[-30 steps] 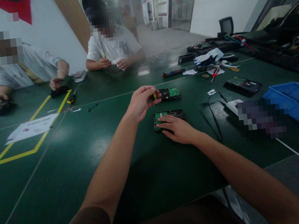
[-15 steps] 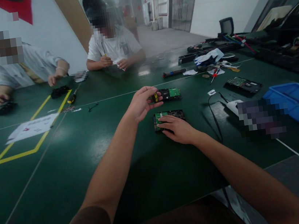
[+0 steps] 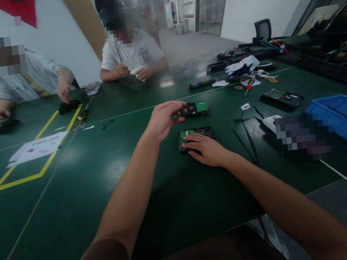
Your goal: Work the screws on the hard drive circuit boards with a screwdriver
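Observation:
My left hand is closed round a small yellow and black screwdriver, most of which the fingers hide. It is above the table beside the left end of a hard drive with a green circuit board. Nearer to me lies a second hard drive, green board and black casing facing up. My right hand rests on its front part with the fingers spread, touching the board and holding nothing that shows.
A third hard drive, a blue tray, a white power strip and a red screwdriver are on the right. Across the green table, two people work. A paper sheet lies left.
My left hand has turned slightly and the screwdriver shows less between its fingers. My right hand has stayed on the near drive. The left person's hand has moved onto a black part.

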A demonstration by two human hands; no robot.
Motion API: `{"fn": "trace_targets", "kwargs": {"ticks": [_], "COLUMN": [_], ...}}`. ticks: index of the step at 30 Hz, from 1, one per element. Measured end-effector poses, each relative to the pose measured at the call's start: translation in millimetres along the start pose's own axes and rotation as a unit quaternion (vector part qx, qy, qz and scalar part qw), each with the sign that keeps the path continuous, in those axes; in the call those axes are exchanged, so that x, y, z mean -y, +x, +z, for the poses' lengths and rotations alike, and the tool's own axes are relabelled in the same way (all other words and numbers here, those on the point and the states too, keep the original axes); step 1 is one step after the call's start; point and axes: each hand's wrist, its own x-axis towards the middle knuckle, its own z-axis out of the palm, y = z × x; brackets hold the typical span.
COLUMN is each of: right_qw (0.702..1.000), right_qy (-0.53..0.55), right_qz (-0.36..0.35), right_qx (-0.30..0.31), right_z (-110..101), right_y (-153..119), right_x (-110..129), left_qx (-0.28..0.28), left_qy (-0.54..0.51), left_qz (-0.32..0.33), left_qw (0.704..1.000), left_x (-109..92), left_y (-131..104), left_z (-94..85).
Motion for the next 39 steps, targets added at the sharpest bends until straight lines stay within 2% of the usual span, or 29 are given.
{"fn": "trace_targets", "kwargs": {"ticks": [9, 22, 26, 31, 36, 39], "right_qw": [1.000, 1.000, 1.000, 1.000, 1.000, 1.000], "right_qy": [-0.005, 0.006, 0.003, 0.004, 0.010, 0.005], "right_qz": [0.000, 0.005, 0.001, 0.008, 0.009, 0.009], "right_qx": [0.003, 0.000, 0.005, 0.005, 0.008, 0.009], "right_z": [-0.7, -1.0, -1.1, -1.1, -1.8, -2.0], "right_y": [0.0, 0.3, 0.8, 1.1, 0.9, 0.9], "right_x": [0.0, 0.4, 0.2, 1.1, 1.3, 0.9], "left_qx": [-0.011, -0.007, -0.010, -0.042, -0.080, -0.082], "left_qy": [-0.034, -0.022, -0.007, 0.020, 0.102, 0.127], "left_qz": [-0.001, -0.016, -0.011, 0.007, 0.045, 0.052], "left_qw": [0.999, 1.000, 1.000, 0.999, 0.991, 0.987], "left_x": [-1.0, -0.3, 1.2, -0.7, -1.1, 0.7], "left_y": [0.1, 0.9, 0.6, -0.2, 2.2, 4.2], "left_z": [2.7, 0.5, 2.3, 5.0, 0.7, -2.8]}}
